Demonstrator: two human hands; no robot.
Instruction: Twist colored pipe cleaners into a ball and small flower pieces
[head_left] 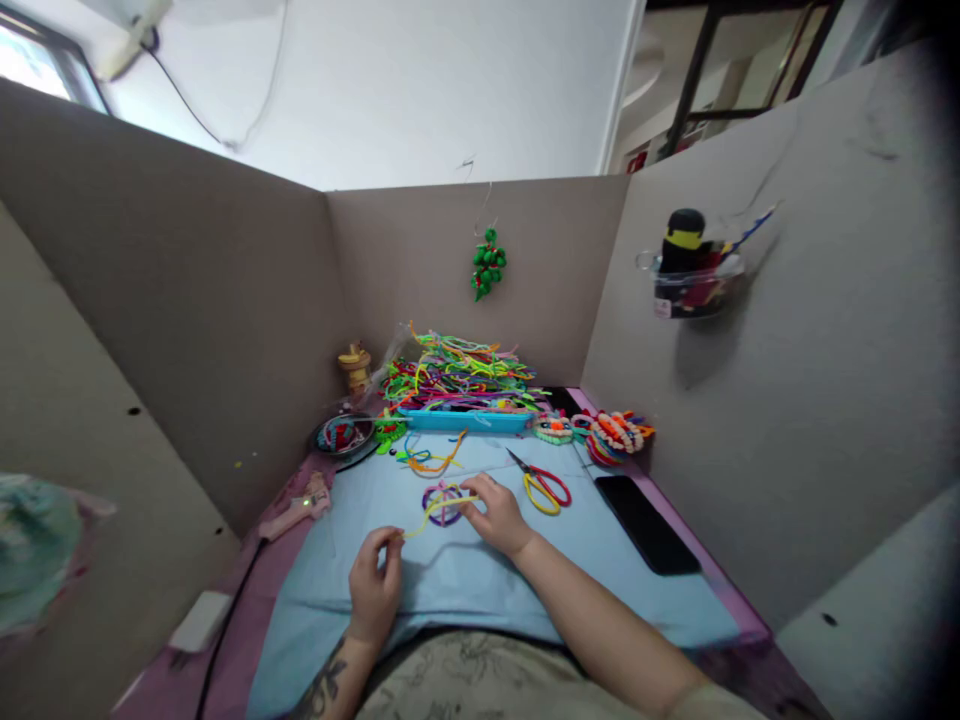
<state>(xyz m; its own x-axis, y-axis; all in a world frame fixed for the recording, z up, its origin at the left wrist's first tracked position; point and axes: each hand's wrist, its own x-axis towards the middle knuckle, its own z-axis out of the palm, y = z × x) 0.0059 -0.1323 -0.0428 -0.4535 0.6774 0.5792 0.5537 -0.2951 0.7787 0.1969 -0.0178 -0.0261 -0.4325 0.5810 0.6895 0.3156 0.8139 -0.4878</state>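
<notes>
A thin yellow cord (431, 514) stretches between my two hands above the light blue cloth. My left hand (376, 580) pinches its lower left end between thumb and fingertips. At the other end, my right hand (491, 512) is closed on the cord, with fingers pointing left. Beneath and behind the cord lies a small round piece of purple and pink cord (442, 492), partly covered by it. Whether the yellow cord is joined to that piece I cannot tell. Scissors (541, 484) with one yellow and one red handle lie just right of my right hand.
At the back, a blue tray (465, 420) holds a heap of coloured cords (465, 375). Orange and blue cord pieces (431, 460) lie before it. A black phone (649, 525) rests at right, a pink corded tool (298, 508) at left. Grey partitions (480, 215) enclose three sides.
</notes>
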